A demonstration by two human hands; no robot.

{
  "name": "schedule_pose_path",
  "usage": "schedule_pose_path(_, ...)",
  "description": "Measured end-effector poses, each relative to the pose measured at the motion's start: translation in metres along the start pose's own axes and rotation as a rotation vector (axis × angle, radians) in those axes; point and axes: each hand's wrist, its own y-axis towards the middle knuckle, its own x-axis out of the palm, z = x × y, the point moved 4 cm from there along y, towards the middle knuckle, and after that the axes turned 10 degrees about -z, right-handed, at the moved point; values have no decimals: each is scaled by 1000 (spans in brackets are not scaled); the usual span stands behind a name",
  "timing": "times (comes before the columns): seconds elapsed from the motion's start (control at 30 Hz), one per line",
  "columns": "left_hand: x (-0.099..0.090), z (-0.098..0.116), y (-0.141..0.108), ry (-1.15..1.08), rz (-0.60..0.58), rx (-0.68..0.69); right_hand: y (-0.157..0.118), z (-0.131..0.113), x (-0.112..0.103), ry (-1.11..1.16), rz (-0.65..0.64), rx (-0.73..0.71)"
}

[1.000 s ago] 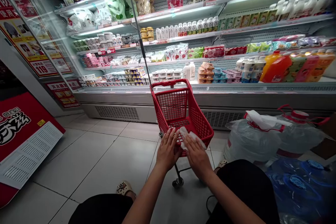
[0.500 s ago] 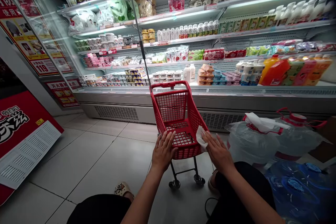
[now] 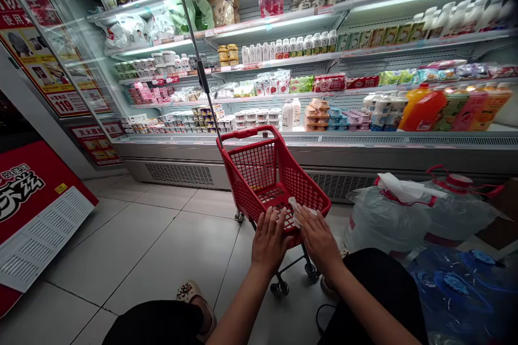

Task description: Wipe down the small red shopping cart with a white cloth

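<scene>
A small red shopping cart (image 3: 305, 182) with mesh sides stands before me, turned at an angle, its basket holding nothing that I can see. My left hand (image 3: 269, 242) lies against the cart's near left corner with fingers stretched out. On the near rim rests my right hand (image 3: 319, 240), pressing a crumpled white tissue (image 3: 297, 210) to the plastic. Part of the tissue is hidden under the fingers. A thin dark pole (image 3: 190, 27) rises from the cart's handle end.
Behind the cart runs a chilled display case (image 3: 178, 159) stocked with bottles, cups and bags. To the right stand large water jugs (image 3: 388, 215), with another white tissue (image 3: 407, 187) on top, and blue water bottles (image 3: 457, 296). A red freezer (image 3: 36, 188) is at the left.
The cart has swung round, its handle end and pole shifting left and its near end right. My left hand has moved right and the right hand slightly left along the rim with the tissue.
</scene>
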Motion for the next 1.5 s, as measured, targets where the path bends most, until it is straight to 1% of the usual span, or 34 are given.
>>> schedule_pose_path(0.07, 2, 7, 0, -4, 18, -11, 0, -27, 0, 31, -5, -48)
schedule_pose_path(0.1, 2, 10, -1, -5, 23, -18, -1, -36, -1, 42, -6, -59)
schedule_pose_path(0.17, 1, 12, -2, -5, 19, -11, -3, -43, -2, 47, -14, -79)
schedule_pose_path(0.23, -2, 8, -3, -4, -6, 39, -6, -37, -3, 35, -38, -118)
schedule_pose_path(0.3, -8, 0, -1, 5, -42, 104, -9, -17, -3, 21, -54, -133)
schedule_pose_path(0.37, -14, -14, 4, 21, -65, 117, -11, 9, -2, 9, -50, -75)
schedule_pose_path(0.43, -19, -31, 12, 33, -67, 72, -12, 33, 1, 12, -42, 16)
schedule_pose_path(0.5, -22, -43, 20, 38, -69, 28, -13, 47, 5, 35, -38, 99)
schedule_pose_path(0.53, -22, -46, 23, 38, -76, 24, -14, 50, 7, 54, -37, 136)
schedule_pose_path(0.6, -18, -45, 27, 36, -92, 24, -15, 47, 11, 97, -39, 200)
schedule_pose_path(0.67, -13, -38, 29, 38, -95, 8, -16, 34, 11, 136, -38, 231)
schedule_pose_path(0.8, -4, -19, 27, 59, -73, -43, -15, 0, 6, 159, -61, 195)
schedule_pose_path(0.9, -2, -9, 25, 83, -42, -61, -12, -10, -1, 133, -78, 147)
schedule_pose_path(0.97, -3, -6, 23, 99, -31, -53, -12, -4, -4, 109, -78, 121)
schedule_pose_path(1.07, -9, -10, 24, 118, -44, 22, -16, 19, -5, 75, -80, 104)
schedule_pose_path(1.13, -15, -22, 26, 131, -48, 65, -21, 40, -3, 65, -74, 136)
schedule_pose_path(1.17, -19, -30, 28, 139, -40, 58, -23, 50, 0, 69, -74, 165)
schedule_pose_path(1.23, -25, -48, 32, 153, -12, -6, -26, 69, 5, 97, -73, 234)
schedule_pose_path(1.3, -28, -61, 35, 161, 3, -58, -27, 79, 8, 132, -59, 299)
schedule_pose_path(1.33, -28, -63, 36, 161, 2, -64, -26, 80, 9, 142, -38, 323)
schedule_pose_path(1.4, -25, -60, 37, 154, -1, -55, -20, 74, 7, 135, 13, 338)
schedule_pose_path(1.5, -21, -47, 39, 140, 11, -55, -2, 47, 2, 85, 35, 282)
